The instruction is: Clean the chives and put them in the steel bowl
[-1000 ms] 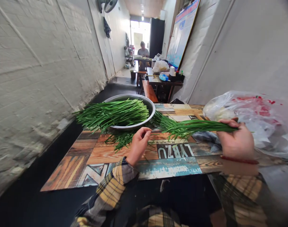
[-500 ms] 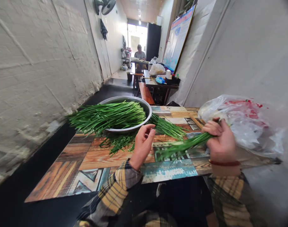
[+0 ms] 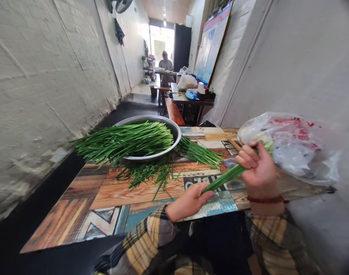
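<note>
A pale brick wall (image 3: 42, 76) on the left, a smoother wall (image 3: 300, 65) on the right — dark floor (image 3: 137, 105) between them, a fan (image 3: 123, 5) high up, bright doorway (image 3: 164, 36) at the far end

A slim dark-red bracelet (image 3: 267, 200) circles the wrist of the right hand (image 3: 258, 164); just below the bracelet begins the right sleeve (image 3: 274, 229), a loose plaid of mustard yellow, grey and black. Well to the bracelet's left and lower, the left sleeve (image 3: 142, 240) has the same check, bunched at its cuff. Between, below bracelet level, a plain near-black garment (image 3: 220, 236) covers the lap.
</note>
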`<state>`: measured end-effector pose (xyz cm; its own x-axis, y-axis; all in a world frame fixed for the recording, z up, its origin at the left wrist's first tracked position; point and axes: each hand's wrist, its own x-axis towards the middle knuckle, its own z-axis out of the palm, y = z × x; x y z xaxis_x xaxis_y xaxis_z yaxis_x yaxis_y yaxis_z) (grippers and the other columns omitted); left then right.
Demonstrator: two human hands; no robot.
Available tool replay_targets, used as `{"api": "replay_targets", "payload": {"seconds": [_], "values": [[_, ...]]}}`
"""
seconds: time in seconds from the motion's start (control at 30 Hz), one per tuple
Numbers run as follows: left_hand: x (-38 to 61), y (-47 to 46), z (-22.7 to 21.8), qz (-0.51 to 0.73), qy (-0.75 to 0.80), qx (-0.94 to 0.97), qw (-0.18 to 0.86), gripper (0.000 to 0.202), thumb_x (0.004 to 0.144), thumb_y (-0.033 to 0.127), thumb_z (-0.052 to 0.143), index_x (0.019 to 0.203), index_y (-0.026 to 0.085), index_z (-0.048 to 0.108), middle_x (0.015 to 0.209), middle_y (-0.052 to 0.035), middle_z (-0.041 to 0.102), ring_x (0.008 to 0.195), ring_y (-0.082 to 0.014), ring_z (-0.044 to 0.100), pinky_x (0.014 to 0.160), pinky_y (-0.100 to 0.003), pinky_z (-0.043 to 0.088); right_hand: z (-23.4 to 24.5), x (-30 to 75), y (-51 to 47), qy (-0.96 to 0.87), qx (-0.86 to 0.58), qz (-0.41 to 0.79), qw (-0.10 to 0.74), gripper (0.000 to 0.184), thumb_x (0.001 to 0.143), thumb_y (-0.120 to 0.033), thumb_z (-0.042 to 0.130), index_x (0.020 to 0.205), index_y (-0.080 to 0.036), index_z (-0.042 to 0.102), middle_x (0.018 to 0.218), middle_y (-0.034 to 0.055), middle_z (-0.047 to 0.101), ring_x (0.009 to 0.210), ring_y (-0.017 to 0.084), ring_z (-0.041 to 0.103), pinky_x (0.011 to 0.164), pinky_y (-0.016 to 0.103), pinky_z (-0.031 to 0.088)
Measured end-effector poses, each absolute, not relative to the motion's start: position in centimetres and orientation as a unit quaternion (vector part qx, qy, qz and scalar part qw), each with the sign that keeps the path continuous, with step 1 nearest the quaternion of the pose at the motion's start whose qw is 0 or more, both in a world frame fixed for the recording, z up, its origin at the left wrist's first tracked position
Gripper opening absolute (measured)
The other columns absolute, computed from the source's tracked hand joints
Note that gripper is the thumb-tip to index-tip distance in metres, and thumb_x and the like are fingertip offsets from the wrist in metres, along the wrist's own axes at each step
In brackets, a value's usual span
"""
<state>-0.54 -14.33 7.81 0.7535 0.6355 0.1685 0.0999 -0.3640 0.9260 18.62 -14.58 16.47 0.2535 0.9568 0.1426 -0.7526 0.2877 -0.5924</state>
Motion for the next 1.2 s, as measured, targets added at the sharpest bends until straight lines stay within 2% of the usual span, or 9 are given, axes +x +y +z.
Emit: {"api": "replay_targets", "payload": {"seconds": [0.17, 0.3, 0.43, 0.57, 0.67, 0.77, 0.93, 1.07, 1.2], "values": [[-4.9, -12.9, 6.2, 0.274, 0.310, 0.774, 0.480, 0.034, 0.092, 0.041, 0.038, 0.070, 0.018, 0.048, 0.069, 0.0005, 0.047, 0.068, -0.0131, 0.042, 0.064, -0.025, 0.034, 16.0, 24.4, -15.2, -0.128, -0.139, 0.483, 0.855, 0.038, 0.100, -0.033, 0.024, 0.071, -0.019, 0.044, 0.050, -0.0118, 0.010, 0.032, 0.004, 0.018, 0.034, 0.017, 0.018], [-6.9, -11.9, 6.2, 0.349, 0.392, 0.642, 0.559, 0.038, 0.090, 0.050, 0.041, 0.071, 0.018, 0.047, 0.058, 0.0058, 0.032, 0.052, -0.0093, 0.028, 0.049, -0.022, 0.022, 15.6, 26.9, -16.0, -0.061, -0.090, 0.460, 0.881, 0.038, 0.100, -0.032, 0.019, 0.072, -0.021, 0.042, 0.049, -0.0112, 0.011, 0.032, 0.005, 0.018, 0.034, 0.017, 0.018], [-7.1, -11.8, 6.6, 0.384, 0.390, 0.566, 0.616, 0.038, 0.087, 0.053, 0.047, 0.074, 0.017, 0.048, 0.056, 0.0082, 0.024, 0.050, -0.0075, 0.018, 0.046, -0.020, 0.015, 14.9, 27.6, -16.3, -0.009, -0.028, 0.483, 0.875, 0.027, 0.097, -0.031, 0.029, 0.078, -0.022, 0.045, 0.048, -0.0114, 0.016, 0.032, 0.005, 0.019, 0.035, 0.018, 0.017], [-6.3, -12.3, 7.1, 0.379, 0.389, 0.577, 0.610, 0.037, 0.085, 0.053, 0.051, 0.078, 0.016, 0.052, 0.056, 0.0075, 0.030, 0.050, -0.0075, 0.023, 0.046, -0.020, 0.019, 14.1, 27.0, -16.5, 0.052, 0.035, 0.498, 0.865, 0.007, 0.089, -0.017, 0.046, 0.085, -0.022, 0.050, 0.047, -0.0121, 0.021, 0.032, 0.004, 0.021, 0.034, 0.017, 0.018], [-5.2, -12.7, 7.6, 0.349, 0.377, 0.633, 0.579, 0.037, 0.086, 0.050, 0.049, 0.087, 0.014, 0.059, 0.060, 0.0046, 0.041, 0.054, -0.0090, 0.033, 0.050, -0.021, 0.026, 13.7, 26.5, -16.7, 0.043, 0.036, 0.517, 0.854, 0.013, 0.085, -0.009, 0.049, 0.086, -0.022, 0.049, 0.048, -0.0119, 0.023, 0.034, 0.005, 0.023, 0.034, 0.018, 0.020], [-3.8, -13.1, 8.0, 0.322, 0.336, 0.693, 0.551, 0.035, 0.086, 0.046, 0.052, 0.097, 0.014, 0.061, 0.067, 0.0024, 0.047, 0.061, -0.0108, 0.039, 0.057, -0.023, 0.032, 13.5, 26.3, -16.7, 0.011, -0.001, 0.518, 0.855, 0.011, 0.088, -0.010, 0.046, 0.083, -0.020, 0.046, 0.048, -0.0120, 0.020, 0.034, 0.004, 0.023, 0.034, 0.017, 0.022], [-2.4, -13.8, 7.7, 0.283, 0.309, 0.758, 0.500, 0.038, 0.090, 0.044, 0.042, 0.066, 0.016, 0.052, 0.061, 0.0027, 0.041, 0.062, -0.0114, 0.038, 0.060, -0.024, 0.031, 13.6, 25.8, -17.0, -0.040, -0.100, 0.480, 0.871, 0.026, 0.098, -0.022, 0.031, 0.076, -0.016, 0.044, 0.050, -0.0124, 0.014, 0.031, 0.002, 0.023, 0.032, 0.014, 0.025], [-2.9, -13.6, 7.0, 0.317, 0.358, 0.738, 0.476, 0.041, 0.090, 0.046, 0.038, 0.061, 0.018, 0.044, 0.060, 0.0020, 0.040, 0.061, -0.0118, 0.037, 0.059, -0.024, 0.030, 13.1, 24.8, -17.2, -0.071, -0.169, 0.466, 0.865, 0.035, 0.100, -0.023, 0.024, 0.073, -0.015, 0.044, 0.050, -0.0119, 0.013, 0.031, 0.001, 0.024, 0.031, 0.014, 0.027], [-3.5, -13.3, 6.6, 0.343, 0.410, 0.696, 0.480, 0.043, 0.087, 0.050, 0.040, 0.058, 0.020, 0.035, 0.055, 0.0041, 0.031, 0.057, -0.0114, 0.032, 0.054, -0.024, 0.026, 12.3, 23.8, -17.2, -0.067, -0.184, 0.462, 0.865, 0.029, 0.100, -0.023, 0.032, 0.076, -0.015, 0.047, 0.047, -0.0114, 0.019, 0.030, 0.001, 0.025, 0.029, 0.015, 0.028]]}}
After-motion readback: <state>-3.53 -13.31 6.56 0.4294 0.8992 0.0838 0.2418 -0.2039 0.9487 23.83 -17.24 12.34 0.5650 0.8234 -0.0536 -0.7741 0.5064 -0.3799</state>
